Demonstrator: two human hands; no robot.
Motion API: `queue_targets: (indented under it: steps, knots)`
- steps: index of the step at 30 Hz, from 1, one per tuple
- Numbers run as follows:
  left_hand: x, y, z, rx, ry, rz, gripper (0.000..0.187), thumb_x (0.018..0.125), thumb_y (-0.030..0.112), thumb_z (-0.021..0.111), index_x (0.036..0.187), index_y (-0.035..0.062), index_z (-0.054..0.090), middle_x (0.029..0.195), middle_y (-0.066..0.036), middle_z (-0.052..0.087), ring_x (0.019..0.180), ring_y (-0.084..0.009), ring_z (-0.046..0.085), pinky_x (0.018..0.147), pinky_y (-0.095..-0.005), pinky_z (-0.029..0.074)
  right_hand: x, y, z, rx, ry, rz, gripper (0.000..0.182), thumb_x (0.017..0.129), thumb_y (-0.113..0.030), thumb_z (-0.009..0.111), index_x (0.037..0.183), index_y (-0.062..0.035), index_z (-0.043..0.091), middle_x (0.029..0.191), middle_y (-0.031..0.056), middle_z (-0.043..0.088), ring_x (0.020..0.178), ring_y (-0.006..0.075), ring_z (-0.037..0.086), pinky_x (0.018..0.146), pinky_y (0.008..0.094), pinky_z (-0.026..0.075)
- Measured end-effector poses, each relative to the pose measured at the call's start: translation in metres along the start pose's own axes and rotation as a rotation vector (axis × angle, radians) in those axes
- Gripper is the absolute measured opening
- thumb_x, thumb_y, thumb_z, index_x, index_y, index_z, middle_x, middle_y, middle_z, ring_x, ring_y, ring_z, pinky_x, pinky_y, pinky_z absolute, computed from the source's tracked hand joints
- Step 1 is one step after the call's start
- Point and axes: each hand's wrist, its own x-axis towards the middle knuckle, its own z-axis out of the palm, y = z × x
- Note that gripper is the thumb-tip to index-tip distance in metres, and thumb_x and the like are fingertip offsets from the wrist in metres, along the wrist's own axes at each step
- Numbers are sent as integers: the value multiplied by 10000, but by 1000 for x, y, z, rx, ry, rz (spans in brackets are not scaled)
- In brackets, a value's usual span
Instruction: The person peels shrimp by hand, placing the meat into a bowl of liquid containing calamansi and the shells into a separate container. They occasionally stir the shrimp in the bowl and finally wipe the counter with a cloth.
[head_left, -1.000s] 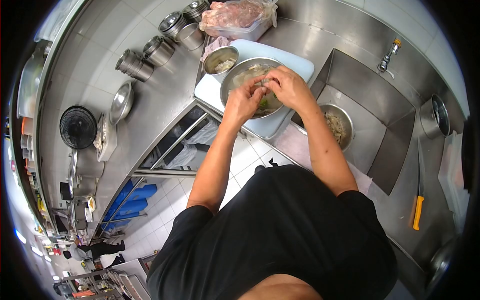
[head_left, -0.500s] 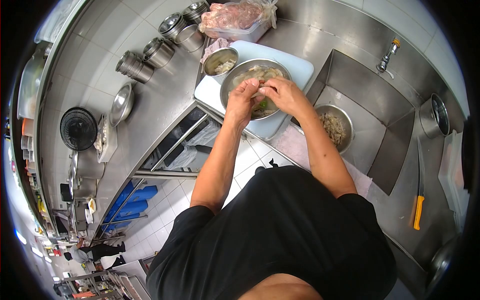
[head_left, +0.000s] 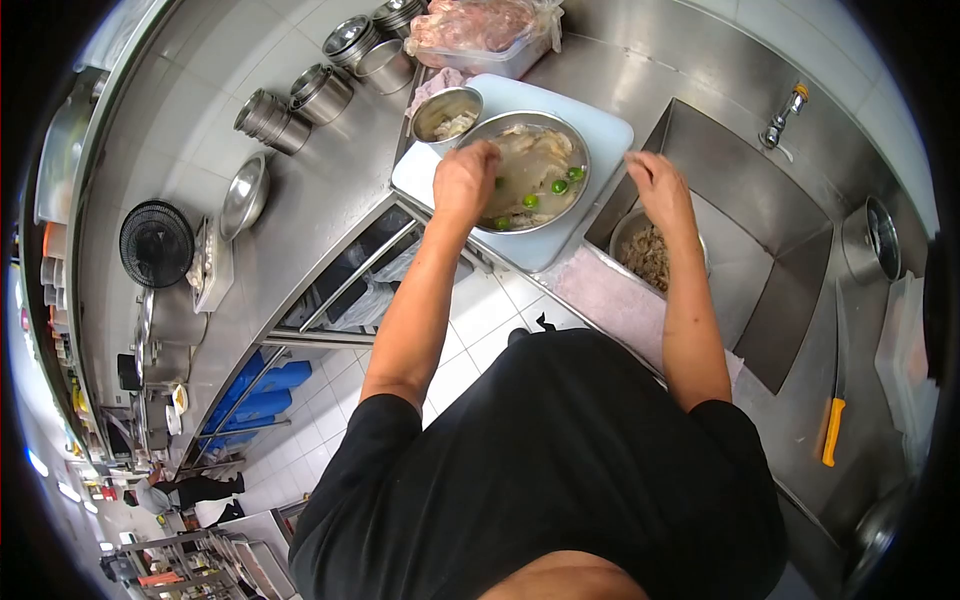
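Note:
A large steel bowl on a pale blue cutting board holds cloudy liquid, pale pieces that look like shrimp, and several round green things. At its left rim, my left hand has its fingers curled together; whatever they hold is hidden. My right hand is above the sink's near side, fingers pinched and slightly blurred, and its contents cannot be made out. Below it stands another steel bowl with brownish scraps, partly covered by the hand and forearm. Close to my left hand, a small steel bowl contains pale pieces.
The steel sink has a tap behind it. A yellow-handled knife lies on the right counter. A pink cloth covers the front edge. Bagged meat and steel containers stand at the back. A person is far left.
My hands, together over the large bowl before, have separated. The left went to the bowl's left rim, the right across to the sink bowl. More of the large bowl's contents now shows.

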Motion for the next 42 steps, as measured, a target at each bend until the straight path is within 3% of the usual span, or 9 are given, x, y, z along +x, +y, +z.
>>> queue_targets:
  steps: [2,9,12,17,21,26,30,38,42]
  knots:
    - [-3,-22,27,339,-153,178,172,827,190,623,953,147,733,933,-147,703,918,-340,653,807,-445,515,-9,18,0,-189,-83,57,268,883,-183,633,1114,-60,693,1056,168,658,1012,332,603,895,397,470]
    - [28,-20,-7,-175,-154,-69,257,890,281,588,1056,146,730,961,-150,708,877,-334,678,802,-416,520,17,-54,8,-235,-58,-261,264,817,-224,700,1039,-90,744,1125,143,631,1031,323,549,939,452,407]
    - [65,-43,-25,-31,-9,-25,309,901,290,582,1147,147,702,1001,-181,700,944,-325,679,836,-402,513,34,-94,30,-436,-281,-328,240,818,-250,682,981,-93,762,1293,154,569,1197,340,484,1020,518,339]
    - [76,-31,-70,2,49,-139,401,896,305,595,1250,123,644,1080,-202,687,1003,-340,667,880,-382,500,52,-94,72,-751,-336,-356,217,828,-185,600,938,-105,769,1466,179,417,1369,389,334,1092,636,184]
    - [49,-25,-42,-147,-218,-96,418,916,339,617,1279,132,629,1078,-155,709,1001,-224,675,873,-337,497,54,-86,83,-665,-323,-373,229,831,-172,587,966,-90,753,1504,200,369,1423,413,265,1137,634,128]
    - [4,4,3,-825,-335,-167,482,917,267,673,1326,45,548,1085,-89,695,987,-163,634,866,-306,479,52,-88,60,-231,-219,-361,168,844,-193,608,950,-85,681,1237,168,606,1183,323,539,1014,502,350]
    - [10,14,10,-1062,-360,-323,340,915,264,684,1157,50,577,1002,-31,670,894,-121,608,810,-284,473,49,-90,51,-27,-212,-279,145,859,-222,622,924,-95,647,908,95,708,858,285,655,877,436,411]
    - [20,8,6,-1414,-515,-352,215,925,231,671,1052,74,597,841,5,618,758,-91,579,705,-243,484,44,-90,23,139,-337,-199,195,840,-263,659,924,-87,675,841,119,701,795,315,660,796,397,479]
    - [27,1,3,-1135,-447,-276,162,939,181,631,1054,69,617,828,-11,633,721,-115,590,687,-260,490,34,-84,2,77,-355,-207,196,832,-257,665,938,-92,680,867,127,702,822,321,664,735,401,513]
